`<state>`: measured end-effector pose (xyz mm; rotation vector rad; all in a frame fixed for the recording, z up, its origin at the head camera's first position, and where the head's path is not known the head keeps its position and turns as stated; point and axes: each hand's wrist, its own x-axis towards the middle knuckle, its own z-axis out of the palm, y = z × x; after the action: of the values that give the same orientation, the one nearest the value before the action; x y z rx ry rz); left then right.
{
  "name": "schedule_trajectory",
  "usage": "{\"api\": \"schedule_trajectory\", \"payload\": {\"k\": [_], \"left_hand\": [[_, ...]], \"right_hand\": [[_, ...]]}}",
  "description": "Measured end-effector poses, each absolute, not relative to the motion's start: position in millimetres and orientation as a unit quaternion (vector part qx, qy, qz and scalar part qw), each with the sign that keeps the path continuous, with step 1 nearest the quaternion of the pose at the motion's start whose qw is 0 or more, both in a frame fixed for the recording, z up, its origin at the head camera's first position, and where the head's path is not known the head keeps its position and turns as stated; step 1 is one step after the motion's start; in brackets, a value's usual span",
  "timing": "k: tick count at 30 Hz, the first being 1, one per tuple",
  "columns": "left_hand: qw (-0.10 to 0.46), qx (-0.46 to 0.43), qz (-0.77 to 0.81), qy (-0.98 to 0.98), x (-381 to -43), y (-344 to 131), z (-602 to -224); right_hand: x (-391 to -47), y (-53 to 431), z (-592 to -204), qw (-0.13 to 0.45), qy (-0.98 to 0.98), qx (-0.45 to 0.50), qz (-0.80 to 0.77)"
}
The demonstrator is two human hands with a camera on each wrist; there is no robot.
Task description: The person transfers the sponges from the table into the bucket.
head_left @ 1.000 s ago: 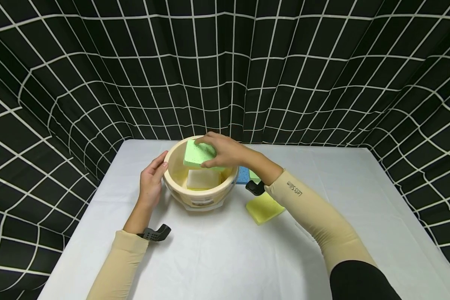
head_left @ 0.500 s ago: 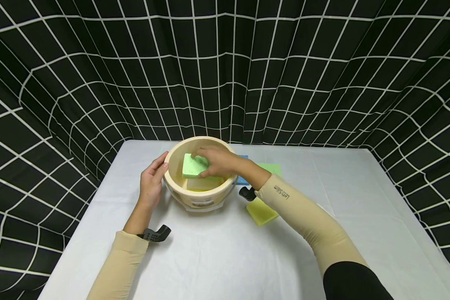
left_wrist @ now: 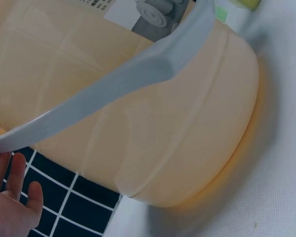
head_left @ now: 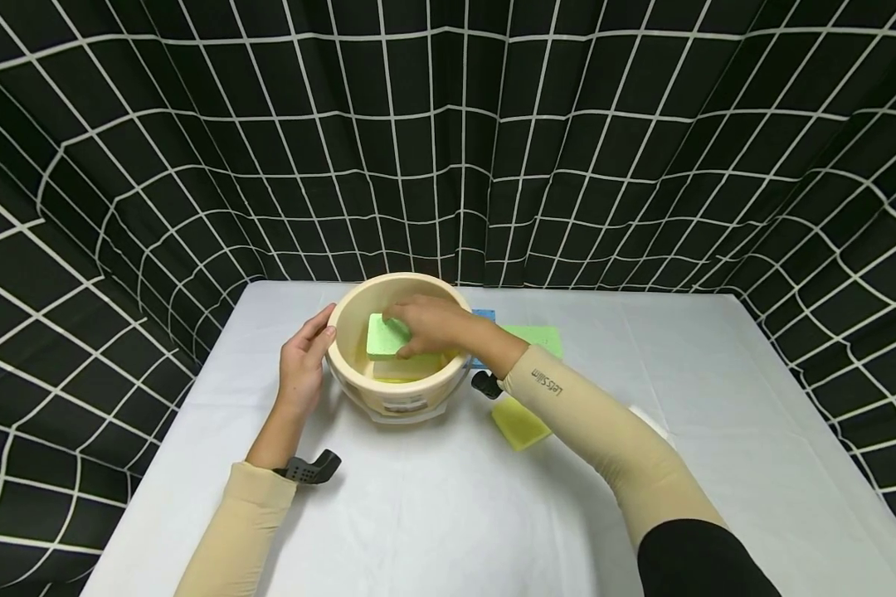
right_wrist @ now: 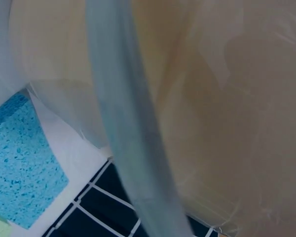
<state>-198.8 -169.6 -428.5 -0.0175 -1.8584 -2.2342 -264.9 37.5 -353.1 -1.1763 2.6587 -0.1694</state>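
A cream bucket (head_left: 397,398) stands on the white table. My left hand (head_left: 302,365) rests against its left rim with extended fingers; in the left wrist view, these fingers (left_wrist: 15,177) lie beside the bucket wall and its grey handle (left_wrist: 113,84). Reaching inside from the right, my right hand (head_left: 433,322) grips a light green sponge (head_left: 384,338) between thumb and fingers. A whitish block (head_left: 397,369) lies lower in the bucket, partly covered by the green sponge, with yellow showing at the bottom. The right wrist view shows no hand, only the bucket's outside.
Right of the bucket lie a blue sponge (right_wrist: 24,163), another green sponge (head_left: 541,338) and a yellow sponge (head_left: 518,424), partly hidden by my right arm. Something white (head_left: 651,421) shows past the sleeve. Black gridded curtains (head_left: 448,149) surround the table.
My right hand has moved down into the bucket with the green sponge, which now covers more of the whitish block. The left hand stays at the rim.
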Motion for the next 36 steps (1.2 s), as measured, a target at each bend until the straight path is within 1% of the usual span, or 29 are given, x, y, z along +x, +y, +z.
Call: {"api": "schedule_trajectory", "payload": {"k": [12,20,27,29,36], "left_hand": [[0.115,-0.007,-0.757,-0.643,-198.5,-169.1,-429.7],[0.12,-0.004,-0.757,-0.642,-197.7,-169.2,-428.5],[0.116,0.001,-0.752,-0.649,-197.9,-169.6,-428.5],[0.117,-0.001,-0.752,-0.649,-198.1,-169.5,-428.7],[0.122,-0.003,-0.757,-0.642,-198.5,-168.3,-429.3]], "right_hand": [[-267.7,27.8,-363.6,0.136,0.898,-0.419,-0.024],[-267.2,26.2,-365.9,0.14,0.901,-0.41,-0.006],[-267.0,26.3,-367.6,0.157,0.898,-0.41,0.008],[-267.3,26.8,-366.0,0.152,0.899,-0.41,-0.002],[-263.7,35.2,-351.5,0.106,0.896,-0.423,-0.081]]}}
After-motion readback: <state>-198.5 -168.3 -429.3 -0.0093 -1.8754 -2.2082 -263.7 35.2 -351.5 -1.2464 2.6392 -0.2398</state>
